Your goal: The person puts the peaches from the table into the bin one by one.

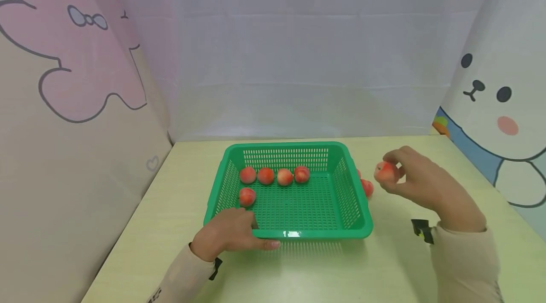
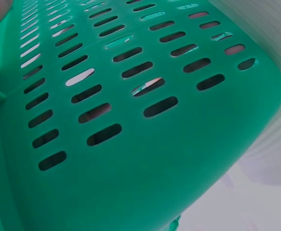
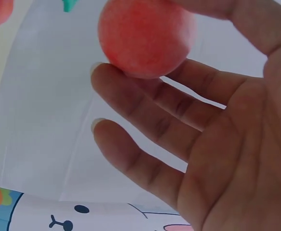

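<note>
A green plastic basket [image 1: 315,234] stands on the table, and its slotted wall [image 2: 145,154] fills most of the left wrist view. My left hand [image 1: 230,229] grips the near rim at the left corner, thumb outside; its other fingers are partly hidden behind the rim. Inside, several peaches line the back left, and one peach [image 1: 247,197] sits nearer to me. To the right of the basket, my right hand [image 1: 420,177] holds a peach [image 1: 386,172] between thumb and fingers above the table. In the right wrist view, that peach [image 3: 145,38] is at the fingertips.
Beside the basket's right wall lies a peach [image 1: 367,188], with another peach [image 1: 359,173] mostly hidden behind the rim. The pale wooden table [image 1: 162,227] meets a white curtain [image 1: 315,75] at the back. Cartoon-printed cloths hang at both sides.
</note>
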Demonstrator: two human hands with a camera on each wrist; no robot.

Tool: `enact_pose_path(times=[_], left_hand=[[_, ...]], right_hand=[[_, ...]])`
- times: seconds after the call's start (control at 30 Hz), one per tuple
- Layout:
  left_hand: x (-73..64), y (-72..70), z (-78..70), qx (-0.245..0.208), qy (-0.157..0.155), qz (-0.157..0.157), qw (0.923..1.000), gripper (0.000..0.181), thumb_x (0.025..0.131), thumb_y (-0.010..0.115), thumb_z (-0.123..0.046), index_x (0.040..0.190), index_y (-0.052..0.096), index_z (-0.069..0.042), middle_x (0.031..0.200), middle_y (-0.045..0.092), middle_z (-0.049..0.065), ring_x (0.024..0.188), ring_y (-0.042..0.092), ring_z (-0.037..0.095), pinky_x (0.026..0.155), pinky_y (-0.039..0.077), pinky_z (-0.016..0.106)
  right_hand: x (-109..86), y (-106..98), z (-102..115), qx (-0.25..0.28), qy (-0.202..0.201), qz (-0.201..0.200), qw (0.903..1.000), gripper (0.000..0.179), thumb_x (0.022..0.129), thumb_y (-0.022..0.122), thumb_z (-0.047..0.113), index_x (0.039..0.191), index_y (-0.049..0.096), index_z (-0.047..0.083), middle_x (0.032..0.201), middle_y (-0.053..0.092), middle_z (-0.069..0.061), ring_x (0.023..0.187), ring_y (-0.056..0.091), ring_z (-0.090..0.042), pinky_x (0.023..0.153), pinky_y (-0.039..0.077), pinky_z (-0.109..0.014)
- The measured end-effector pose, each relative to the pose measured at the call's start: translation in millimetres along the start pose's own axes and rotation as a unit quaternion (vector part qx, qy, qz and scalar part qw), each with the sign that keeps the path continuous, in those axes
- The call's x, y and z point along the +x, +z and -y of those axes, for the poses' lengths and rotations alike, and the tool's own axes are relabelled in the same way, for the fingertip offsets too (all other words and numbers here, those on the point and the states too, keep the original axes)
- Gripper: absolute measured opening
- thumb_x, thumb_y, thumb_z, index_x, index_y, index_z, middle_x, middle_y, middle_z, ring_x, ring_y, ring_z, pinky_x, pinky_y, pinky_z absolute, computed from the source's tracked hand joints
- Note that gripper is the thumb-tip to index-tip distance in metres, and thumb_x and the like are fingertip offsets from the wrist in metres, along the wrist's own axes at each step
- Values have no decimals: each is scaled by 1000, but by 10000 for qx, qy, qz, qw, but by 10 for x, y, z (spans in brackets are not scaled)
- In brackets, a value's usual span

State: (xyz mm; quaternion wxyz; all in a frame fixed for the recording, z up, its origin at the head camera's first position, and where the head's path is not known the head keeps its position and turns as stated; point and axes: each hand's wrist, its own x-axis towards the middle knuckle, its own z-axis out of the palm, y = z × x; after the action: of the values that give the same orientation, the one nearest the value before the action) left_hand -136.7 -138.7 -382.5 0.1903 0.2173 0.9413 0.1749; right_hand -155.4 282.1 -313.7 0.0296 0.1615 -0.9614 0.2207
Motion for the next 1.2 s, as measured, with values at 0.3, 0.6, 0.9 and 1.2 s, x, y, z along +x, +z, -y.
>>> enact_pose_path(times=[0.3,0.6,0.9,1.2], left_hand=[[8,14,3,15,-2,-19,10000,65,85,72,-78,66,47,-21,58,39,-10,56,42,8,56,36,30],[1,9,-3,-14,38,-1,10000,63,86,72,-77,67,51,-21,58,40,-11,57,43,7,57,38,30],[2,11,-3,94,-4,-21,10000,64,85,71,-79,66,50,-21,58,41,-10,58,44,7,58,40,31],[11,14,2,134,-73,-16,9999,66,84,71,-81,66,48,-22,59,39,-10,58,43,8,58,38,31]], right_hand=[[-68,-29,146,-100,-343,-560,9978,47,88,88,16,123,61,-1,114,66,-12,98,64,-28,82,54,-48],[-60,-7,173,-111,-1027,-1093,9886,49,78,90,4,115,58,1,103,66,-5,90,65,-20,79,54,-37],[-73,11,186,-110,-1263,-1173,9850,46,77,91,4,110,59,8,108,65,-3,90,65,-18,77,52,-30],[-35,69,285,22,-1316,-962,9866,40,79,89,2,107,62,8,111,64,-4,93,64,-20,69,50,-30]])
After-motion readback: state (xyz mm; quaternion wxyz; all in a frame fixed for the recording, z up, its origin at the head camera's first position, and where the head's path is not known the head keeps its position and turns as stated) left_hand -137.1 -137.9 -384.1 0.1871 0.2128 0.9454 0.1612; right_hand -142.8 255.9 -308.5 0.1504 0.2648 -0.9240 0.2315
